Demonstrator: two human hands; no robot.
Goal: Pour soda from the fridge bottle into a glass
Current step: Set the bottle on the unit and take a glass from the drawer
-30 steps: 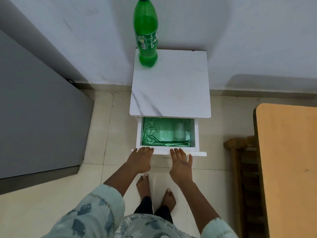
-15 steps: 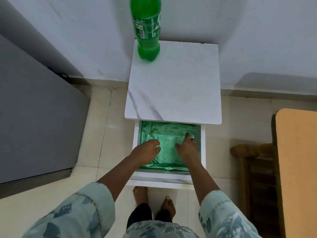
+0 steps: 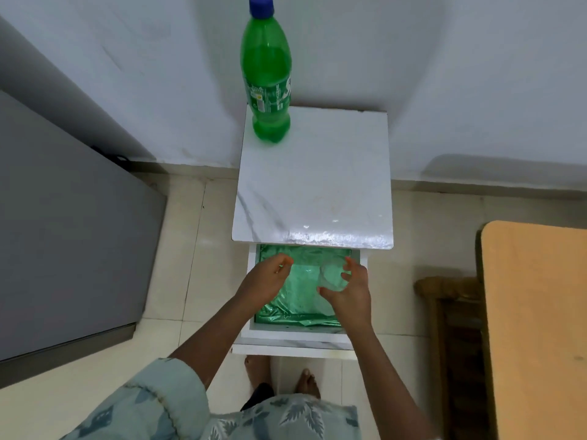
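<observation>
A small white side table (image 3: 317, 185) with a marble-patterned top is seen from above, set against a pale wall. A green soda bottle (image 3: 266, 90) with a blue cap is stood upright on the table's back left corner, well apart from both hands.

Below the table's front edge, a drawer (image 3: 295, 336) is pulled out. It is lined with crinkled green plastic sheet (image 3: 298, 303).

Both hands are held inside the drawer, just in front of the table top. The right hand (image 3: 351, 293) is placed at the drawer's right side, with thumb and fingers curved wide around a clear glass (image 3: 332, 276), which is only faintly made out against the green lining. The left hand (image 3: 265, 279) is placed at the drawer's left side, its fingers curled in narrowly toward the thumb. Whether anything is held in it cannot be told.

Pale patterned sleeves are seen at the bottom, and bare feet (image 3: 257, 366) are planted on the tiled floor just in front of the drawer.

To the left of the table a grey fridge (image 3: 63, 233) is seen. To the right of the table a light wooden surface (image 3: 533, 312) is seen, with a dark wooden chair (image 3: 444, 287) between it and the table.
</observation>
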